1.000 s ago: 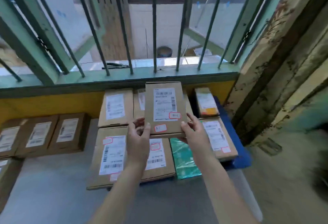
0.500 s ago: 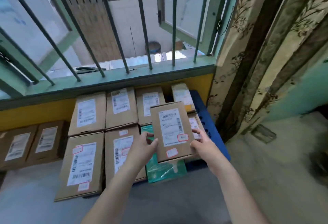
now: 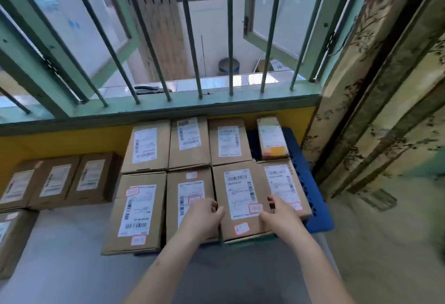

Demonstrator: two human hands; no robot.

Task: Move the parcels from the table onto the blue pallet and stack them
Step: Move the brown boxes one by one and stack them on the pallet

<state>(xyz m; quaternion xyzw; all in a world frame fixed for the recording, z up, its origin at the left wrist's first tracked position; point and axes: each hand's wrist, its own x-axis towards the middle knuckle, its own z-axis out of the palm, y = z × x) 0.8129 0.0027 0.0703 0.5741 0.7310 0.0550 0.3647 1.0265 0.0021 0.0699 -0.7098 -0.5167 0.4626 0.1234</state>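
A brown cardboard parcel (image 3: 240, 183) with a white shipping label lies flat in the front row on the blue pallet (image 3: 316, 209), over a green packet whose edge just shows beneath it. My left hand (image 3: 204, 215) grips its left edge with curled fingers. My right hand (image 3: 280, 214) holds its right edge, thumb on top. Several other labelled parcels (image 3: 144, 209) lie in two rows on the pallet around it.
More brown parcels (image 3: 57, 181) sit on the grey table (image 3: 60, 267) to the left. A barred green window (image 3: 199, 101) and a yellow wall stand right behind the pallet. A patterned curtain (image 3: 375, 87) hangs at the right.
Both hands carried the parcel down and to the right, from tilted in the air to flat on the pallet's front row, covering the green packet.
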